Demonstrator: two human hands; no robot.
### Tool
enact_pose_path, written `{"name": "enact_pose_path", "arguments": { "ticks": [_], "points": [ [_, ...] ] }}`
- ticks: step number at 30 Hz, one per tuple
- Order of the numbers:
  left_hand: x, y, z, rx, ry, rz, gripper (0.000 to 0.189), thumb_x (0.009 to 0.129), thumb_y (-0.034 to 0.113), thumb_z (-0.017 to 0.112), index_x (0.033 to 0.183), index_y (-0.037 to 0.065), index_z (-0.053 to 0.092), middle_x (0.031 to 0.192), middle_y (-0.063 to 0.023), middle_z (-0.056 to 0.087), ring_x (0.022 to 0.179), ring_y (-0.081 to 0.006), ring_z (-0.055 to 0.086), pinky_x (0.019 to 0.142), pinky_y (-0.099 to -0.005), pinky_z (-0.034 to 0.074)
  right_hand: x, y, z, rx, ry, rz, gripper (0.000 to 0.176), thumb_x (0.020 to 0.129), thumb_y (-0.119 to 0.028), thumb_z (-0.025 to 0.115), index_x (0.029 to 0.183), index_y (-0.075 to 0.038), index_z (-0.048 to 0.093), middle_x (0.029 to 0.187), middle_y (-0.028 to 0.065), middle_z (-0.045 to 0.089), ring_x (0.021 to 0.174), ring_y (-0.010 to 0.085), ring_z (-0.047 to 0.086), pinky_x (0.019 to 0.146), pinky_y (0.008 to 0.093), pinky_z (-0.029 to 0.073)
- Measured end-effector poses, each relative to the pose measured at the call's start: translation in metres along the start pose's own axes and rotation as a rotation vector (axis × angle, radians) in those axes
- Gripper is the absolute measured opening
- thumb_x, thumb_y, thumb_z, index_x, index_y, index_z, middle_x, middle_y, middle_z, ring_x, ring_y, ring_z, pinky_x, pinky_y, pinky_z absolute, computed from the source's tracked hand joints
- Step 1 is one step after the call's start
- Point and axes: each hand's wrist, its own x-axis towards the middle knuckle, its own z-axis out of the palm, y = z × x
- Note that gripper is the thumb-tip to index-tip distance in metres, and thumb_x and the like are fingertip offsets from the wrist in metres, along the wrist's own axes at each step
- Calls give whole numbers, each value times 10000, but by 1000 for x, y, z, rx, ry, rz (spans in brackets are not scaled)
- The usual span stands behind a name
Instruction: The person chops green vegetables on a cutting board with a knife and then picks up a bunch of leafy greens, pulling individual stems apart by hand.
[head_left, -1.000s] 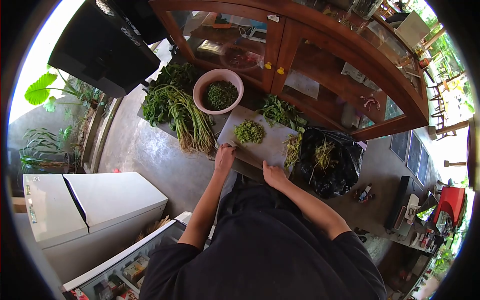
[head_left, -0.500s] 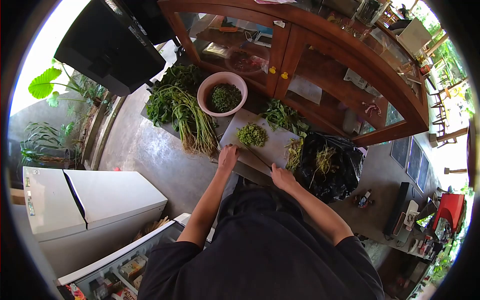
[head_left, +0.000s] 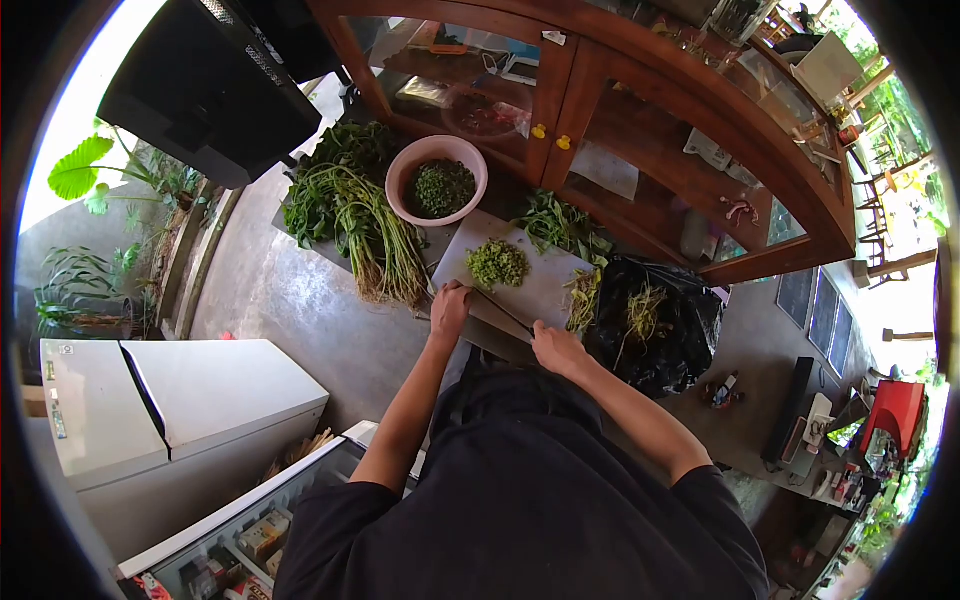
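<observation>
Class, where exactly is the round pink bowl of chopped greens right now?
In the head view, the round pink bowl sits left of the wooden cabinet's yellow knobs, beside the long-stemmed leafy greens.

Chopping board (head_left: 548, 290): on the table (head_left: 328, 250), centre
Chopped stems (head_left: 498, 263): on the chopping board, left part
Knife (head_left: 503, 309): at the chopping board's near edge
Bowl (head_left: 394, 188): beyond the chopping board's left end, chopped leaves (head_left: 442, 190) inside
Stem bunch (head_left: 372, 225): left of the bowl
Plastic bag (head_left: 690, 335): right of the chopping board, trimmings (head_left: 645, 310) inside
Cabinet (head_left: 557, 105): far side, behind the bowl
Refrigerator (head_left: 225, 395): near left
</observation>
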Motion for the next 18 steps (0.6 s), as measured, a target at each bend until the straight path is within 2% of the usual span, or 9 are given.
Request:
{"name": "enact_pose_path", "arguments": {
  "ticks": [3,5,11,14,18],
  "points": [
    [-1,2,-2,0,14,39,168,780,80,617,921,74,707,954,-116,625,958,-344,583,837,-423,491,0,-2,-1,-3,-34,15,327,885,-114,459,1147,79,440,853,265,659,786,424,658,672,507,533],
    [0,5,-6,7,0,54,168,780,81,615,919,59,706,959,-115,629,949,-343,586,834,-419,489,5,2,10,-26,-26,38,329,959,-229,418,1147,42,419,875,250,654,816,430,644,712,516,521],
    [-1,5,-3,-2,35,43,175,767,57,614,917,48,705,957,-106,632,943,-335,590,839,-413,488,28,13,61,32,85,51,395,969,-238,384,1234,55,391,938,271,654,879,431,639,761,519,513],
    [-2,6,-4,10,41,39,178,766,52,613,918,49,705,956,-106,631,948,-332,591,842,-414,489,36,7,62,108,4,107,417,973,-254,378,1263,45,376,955,272,653,894,431,636,780,522,507],
    [-2,8,-4,46,43,52,160,794,69,613,927,49,699,954,-109,611,954,-328,582,819,-413,500,28,17,63,100,39,82,415,973,-265,388,1269,26,371,959,274,651,915,436,631,800,527,501]
  ]
}}
